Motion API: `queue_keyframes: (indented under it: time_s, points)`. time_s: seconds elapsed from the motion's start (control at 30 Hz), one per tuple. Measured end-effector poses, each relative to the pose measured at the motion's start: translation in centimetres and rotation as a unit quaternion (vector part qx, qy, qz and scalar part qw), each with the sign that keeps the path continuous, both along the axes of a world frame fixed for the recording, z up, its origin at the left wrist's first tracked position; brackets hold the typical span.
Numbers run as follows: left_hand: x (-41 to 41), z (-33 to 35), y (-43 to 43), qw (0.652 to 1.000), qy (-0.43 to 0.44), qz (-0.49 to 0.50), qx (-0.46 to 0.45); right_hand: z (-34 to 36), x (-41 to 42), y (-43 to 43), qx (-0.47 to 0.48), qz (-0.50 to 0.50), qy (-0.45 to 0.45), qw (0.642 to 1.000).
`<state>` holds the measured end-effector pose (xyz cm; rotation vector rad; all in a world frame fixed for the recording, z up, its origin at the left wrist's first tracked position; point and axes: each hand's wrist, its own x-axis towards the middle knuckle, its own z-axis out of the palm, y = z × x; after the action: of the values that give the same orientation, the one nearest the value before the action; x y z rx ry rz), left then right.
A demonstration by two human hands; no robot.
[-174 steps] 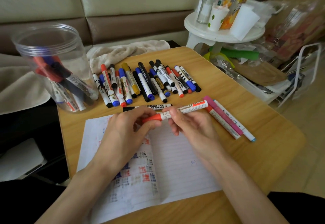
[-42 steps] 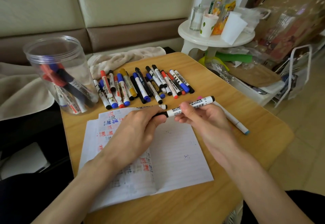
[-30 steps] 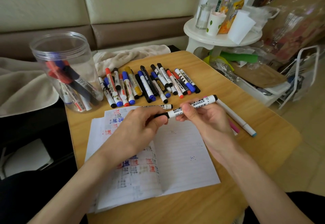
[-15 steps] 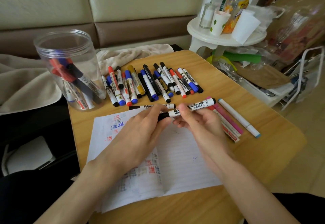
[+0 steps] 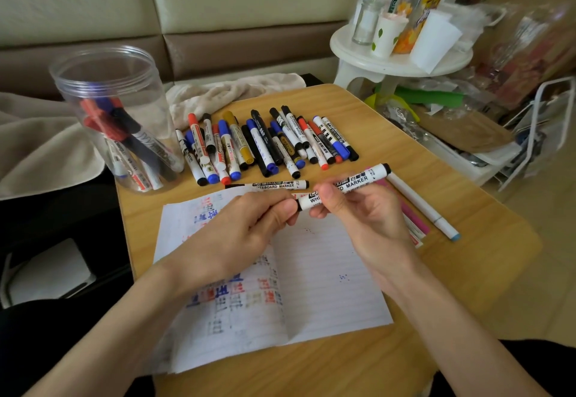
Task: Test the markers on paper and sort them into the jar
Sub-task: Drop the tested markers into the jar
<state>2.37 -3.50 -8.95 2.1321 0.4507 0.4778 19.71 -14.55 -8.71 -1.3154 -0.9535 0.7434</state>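
- while the marker [image 5: 352, 183] is held level just above the top of the paper [image 5: 327, 287], it is gripped twice: barrel pinched between thumb and fingers of the right hand [image 5: 358, 212], cap end pinched by thumb and fingers of the left hand [image 5: 237, 231].
- two-handed hold is judged to be for the cap: barrel steadied by one hand, cap worked by the other. whether the cap is coming off or going on cannot be told, as that end is hidden by the left fingers.
- marker is held over the paper, probably so the tip can be dropped straight onto a bare lined patch for a test stroke. left page is covered with blue and red marks; only a few dots are seen on the right page.
- jar [image 5: 118, 116] is stood open at the far left corner of the table [image 5: 467, 256], with several markers leaning inside; these are judged to be the sorted ones.
- row of markers [image 5: 265, 144] is laid side by side behind the paper, within reach; judged to be untested stock, so most of the task is left.
- one more whiteboard marker [image 5: 271, 185] is laid along the paper's top edge, just behind the left fingers.
- pink marker [image 5: 414, 223] and white pen [image 5: 417, 203] are laid apart at the right, partly under the right hand; reason for that split cannot be told.
- risk: jar is well apart from both hands, so a reach past the row is needed for the drop.
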Motion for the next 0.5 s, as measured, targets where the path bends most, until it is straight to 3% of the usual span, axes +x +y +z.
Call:
queue_keyframes:
  time_s: [0.2, 0.37, 0.5]
  points:
    - [-0.1, -0.1, 0.0, 0.999, 0.000, -0.001, -0.041, -0.1, 0.1, 0.3, -0.004, 0.000, -0.006, 1.000]
    - [-0.1, -1.0, -0.3, 0.998, 0.034, 0.055, 0.014, -1.1, -0.1, 0.4, -0.040, -0.003, 0.066, 0.997]
    - [-0.1, -1.1, 0.0, 0.997, 0.033, 0.066, -0.032, -1.2, -0.1, 0.6, -0.049, 0.000, 0.092, 0.995]
